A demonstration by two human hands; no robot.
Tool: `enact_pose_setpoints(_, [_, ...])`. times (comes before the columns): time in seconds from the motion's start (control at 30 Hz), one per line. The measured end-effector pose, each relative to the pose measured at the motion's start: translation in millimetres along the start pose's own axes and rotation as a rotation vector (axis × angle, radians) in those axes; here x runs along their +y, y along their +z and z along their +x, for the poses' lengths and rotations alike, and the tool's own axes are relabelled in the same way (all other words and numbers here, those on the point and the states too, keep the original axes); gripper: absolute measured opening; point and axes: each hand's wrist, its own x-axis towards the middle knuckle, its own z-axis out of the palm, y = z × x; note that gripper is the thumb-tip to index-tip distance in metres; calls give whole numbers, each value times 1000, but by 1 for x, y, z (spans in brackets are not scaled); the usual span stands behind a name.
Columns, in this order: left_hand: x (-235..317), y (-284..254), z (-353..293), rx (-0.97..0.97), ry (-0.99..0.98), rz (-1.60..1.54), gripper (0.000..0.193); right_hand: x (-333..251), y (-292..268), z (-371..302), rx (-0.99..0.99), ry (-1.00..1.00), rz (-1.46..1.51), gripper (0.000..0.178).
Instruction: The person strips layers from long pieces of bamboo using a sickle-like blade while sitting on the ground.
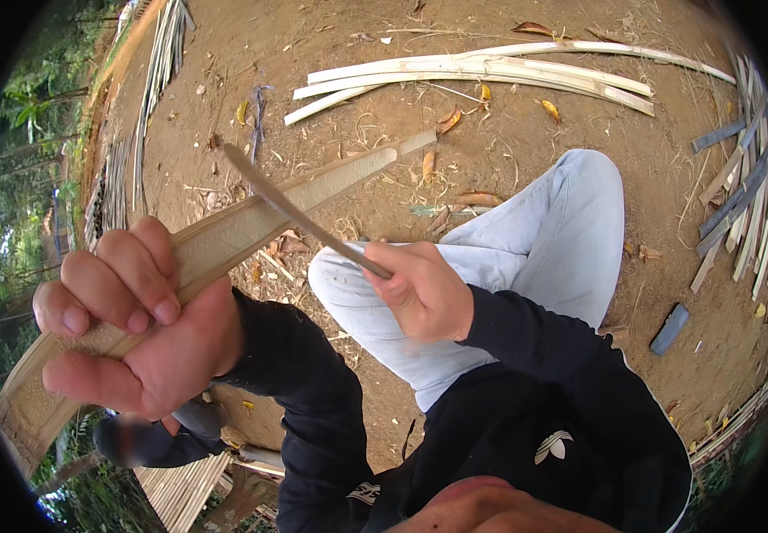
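Note:
My left hand (131, 320) is wrapped round a wide split bamboo strip (224, 249), palm up, near the strip's lower-left end. The strip slants up to the right, its pale inner face showing, and its far end stands over the ground beyond my knee. In my right hand (424, 293) is a long, dark-bladed knife (299, 216), seen nearly edge-on. Its handle is hidden in my closed fingers. The blade points up to the left and crosses in front of the strip's middle; whether it touches the wood I cannot tell.
Long pale bamboo strips (473, 71) lie on the dirt ahead. More strips (752, 195) are heaped at the right, near a dark flat piece (669, 329). Bundled poles (160, 80) lie far left. Another person (157, 440) is at lower left, beside a slatted stack (184, 489).

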Motion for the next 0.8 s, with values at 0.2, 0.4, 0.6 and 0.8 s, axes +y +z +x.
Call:
enact_pose_setpoints(0.2, [-1,3,6,-11,-5,-22,32,-10,-5,4,-39,-65,-24,60])
enact_pose_setpoints(0.4, [-2,2,16,-33,12,-32,33,6,-32,18,-28,27,-219,52])
enact_pose_setpoints(0.6, [-5,1,9,-9,-11,-35,30,58,-46,6,46,110,-391,39])
enact_pose_setpoints(0.8, [6,-5,3,52,8,-1,33,38,-13,1,29,128,-144,57])
